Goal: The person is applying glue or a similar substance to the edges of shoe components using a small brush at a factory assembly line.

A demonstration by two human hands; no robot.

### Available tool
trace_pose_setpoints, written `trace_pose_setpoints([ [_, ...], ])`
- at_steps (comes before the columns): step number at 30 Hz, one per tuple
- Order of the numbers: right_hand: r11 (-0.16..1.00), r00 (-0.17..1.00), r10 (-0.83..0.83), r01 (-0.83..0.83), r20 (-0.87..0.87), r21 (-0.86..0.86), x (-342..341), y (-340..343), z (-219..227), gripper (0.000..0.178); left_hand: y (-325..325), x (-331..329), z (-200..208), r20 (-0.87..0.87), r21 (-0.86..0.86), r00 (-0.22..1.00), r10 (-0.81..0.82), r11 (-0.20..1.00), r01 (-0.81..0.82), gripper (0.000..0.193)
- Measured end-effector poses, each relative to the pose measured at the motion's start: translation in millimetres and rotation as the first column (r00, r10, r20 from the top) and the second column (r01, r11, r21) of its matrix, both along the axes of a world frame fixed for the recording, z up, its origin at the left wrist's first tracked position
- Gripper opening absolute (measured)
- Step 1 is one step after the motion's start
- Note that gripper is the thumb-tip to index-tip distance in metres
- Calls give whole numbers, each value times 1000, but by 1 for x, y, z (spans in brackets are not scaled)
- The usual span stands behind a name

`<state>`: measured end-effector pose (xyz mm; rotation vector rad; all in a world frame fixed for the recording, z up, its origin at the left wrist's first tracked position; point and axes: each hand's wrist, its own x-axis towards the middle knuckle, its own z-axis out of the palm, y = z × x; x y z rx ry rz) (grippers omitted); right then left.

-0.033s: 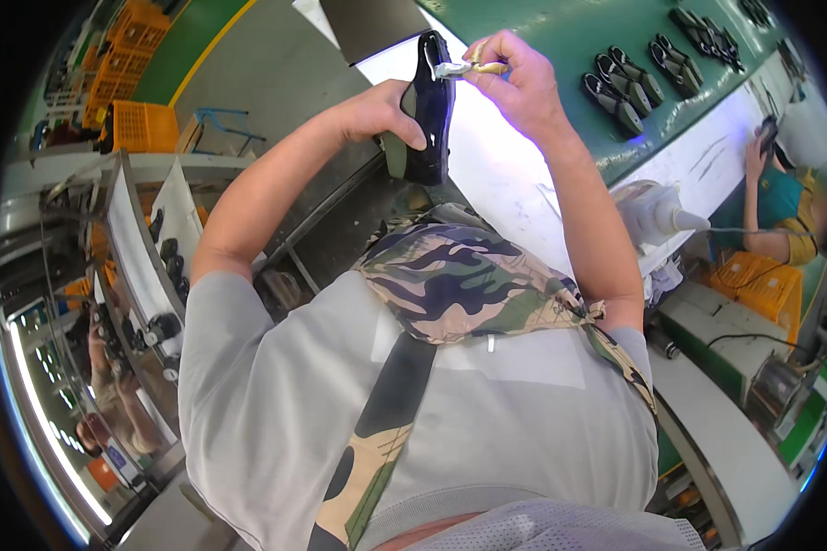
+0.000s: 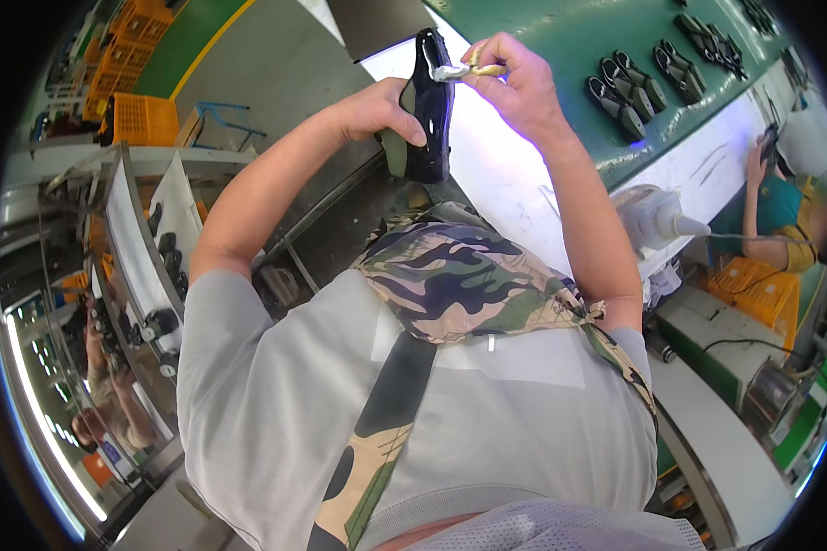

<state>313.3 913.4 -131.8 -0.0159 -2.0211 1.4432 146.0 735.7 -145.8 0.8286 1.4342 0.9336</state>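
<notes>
Head view: a green tabletop (image 2: 572, 37) spans 12 to 2 o'clock, bordered by a white strip (image 2: 501, 174); an orange crate (image 2: 145, 121) sits at 10 o'clock. Near 12 o'clock, a glossy black-and-grey shoe (image 2: 432, 119) is held upright, the left hand (image 2: 381, 110) clamped around it. At 1 o'clock, the right hand (image 2: 521, 87) pinches a slim yellow-handled applicator (image 2: 489, 70), its whitish tip touching the shoe's narrow upper end.

The left hand (image 2: 381, 110) holds a black shoe (image 2: 429, 142), and the right hand (image 2: 516, 84) pinches a yellowish tool (image 2: 489, 70), its whitish tip at the shoe. Several sandals (image 2: 620, 110) lie near the right edge of the green table (image 2: 547, 23).
</notes>
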Motion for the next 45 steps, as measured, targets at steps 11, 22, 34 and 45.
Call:
trace_pose_setpoints([
  [11,935,909,355,-343,220,-91,-51,-54,-1,20,-82,-44,3,267,163,881,391,883,-441,49],
  [22,833,947,286,-171,145,-527,-77,-82,-32,17,-140,-43,-12,521,299,647,557,590,-750,42],
  [34,744,964,161,24,213,-668,-101,-121,-31,20,-142,-6,0,104,626,452,886,295,-722,35],
  [45,705,940,303,-110,157,-701,-111,-151,18,22,-210,-13,39,-144,730,230,962,261,-632,51],
])
